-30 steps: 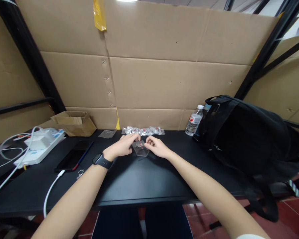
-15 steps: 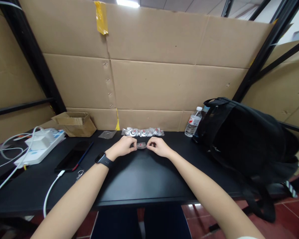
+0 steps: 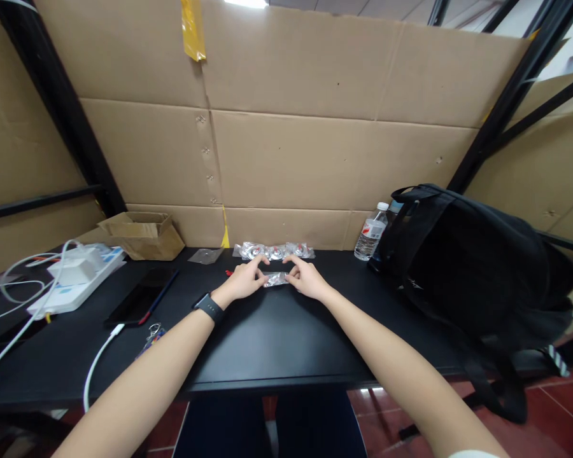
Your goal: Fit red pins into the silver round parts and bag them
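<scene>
A small, crinkled clear plastic packet [image 3: 275,279] is stretched between my two hands, low over the black table. My left hand [image 3: 244,280], with a dark watch on its wrist, holds the left end at the thumb, its index finger arched away. At the right end, my right hand [image 3: 307,278] holds the packet in the same manner. What is inside the packet I cannot make out. A small red thing [image 3: 229,273] shows just left of my left hand; its other end is hidden. Just behind the hands lies a row of clear-wrapped shiny items [image 3: 275,252] with red spots.
A flat clear bag [image 3: 205,256] and an open brown paper box [image 3: 146,235] are at the back left. Nearer are a power strip [image 3: 79,280], a phone [image 3: 141,298] and a keyring [image 3: 153,333]. A water bottle [image 3: 371,233] and black backpack [image 3: 472,273] stand right.
My index fingers have lifted away from the thumbs. The packet between the hands looks more silvery and crinkled, and the red spot on it no longer shows. A red thing now shows beside my left hand.
</scene>
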### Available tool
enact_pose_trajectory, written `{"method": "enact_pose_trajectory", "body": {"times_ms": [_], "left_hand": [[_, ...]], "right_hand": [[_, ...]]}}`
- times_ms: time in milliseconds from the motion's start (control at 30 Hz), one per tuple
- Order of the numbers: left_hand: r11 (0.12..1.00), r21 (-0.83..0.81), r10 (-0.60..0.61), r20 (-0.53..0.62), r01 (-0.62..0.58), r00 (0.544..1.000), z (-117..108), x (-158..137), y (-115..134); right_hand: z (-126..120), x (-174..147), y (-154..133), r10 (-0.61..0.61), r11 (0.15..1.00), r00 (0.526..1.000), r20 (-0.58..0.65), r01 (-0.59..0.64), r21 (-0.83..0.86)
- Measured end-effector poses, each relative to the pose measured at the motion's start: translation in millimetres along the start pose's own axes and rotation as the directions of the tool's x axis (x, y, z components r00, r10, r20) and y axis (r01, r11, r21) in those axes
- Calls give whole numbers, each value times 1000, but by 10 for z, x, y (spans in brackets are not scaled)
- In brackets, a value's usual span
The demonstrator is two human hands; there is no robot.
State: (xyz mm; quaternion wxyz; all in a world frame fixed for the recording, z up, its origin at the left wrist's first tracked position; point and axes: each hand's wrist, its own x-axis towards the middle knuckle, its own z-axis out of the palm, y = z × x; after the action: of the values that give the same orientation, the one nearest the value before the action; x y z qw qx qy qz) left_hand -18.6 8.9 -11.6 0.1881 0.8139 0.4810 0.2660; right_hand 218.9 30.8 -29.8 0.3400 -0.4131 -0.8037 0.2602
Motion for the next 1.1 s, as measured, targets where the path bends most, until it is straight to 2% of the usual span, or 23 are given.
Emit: {"method": "enact_pose_trajectory", "body": {"times_ms": [100, 233, 367, 467, 600, 733, 833, 967, 1100], "left_hand": [[985, 173, 23, 13, -25, 1000, 54, 7, -20], [934, 351, 83, -21, -70, 996, 94, -1, -58], [938, 335, 86, 18, -87, 996, 92, -7, -55], [942, 319, 92, 59, -106, 994, 79, -9, -20], [935, 331, 120, 43, -128, 992, 66, -14, 16], [936, 326, 138, 3, -131, 990, 61, 0, 20], [943, 321, 107, -30, -92, 994, 72, 24, 7], [976, 206, 69, -12, -65, 998, 98, 52, -25], [994, 103, 42, -15, -40, 999, 112, 71, -61]], "right_hand": [[1, -9, -44, -108, 973, 993, 40, 114, -199], [-28, -36, -102, -170, 915, 982, 79, 187, -357], [-45, -54, -98, -234, 885, 963, 133, 268, -380], [-18, -39, -72, -213, 900, 969, 124, 244, -361], [6, -18, -78, -180, 916, 979, 93, 201, -348], [-20, -17, -130, -163, 939, 987, 8, 158, -306], [-28, -17, -137, -126, 971, 992, -31, 117, -208], [-4, -2, -64, -77, 997, 997, 26, 77, -2], [8, 37, 21, 53, 985, 996, 66, -63, 160]]}}
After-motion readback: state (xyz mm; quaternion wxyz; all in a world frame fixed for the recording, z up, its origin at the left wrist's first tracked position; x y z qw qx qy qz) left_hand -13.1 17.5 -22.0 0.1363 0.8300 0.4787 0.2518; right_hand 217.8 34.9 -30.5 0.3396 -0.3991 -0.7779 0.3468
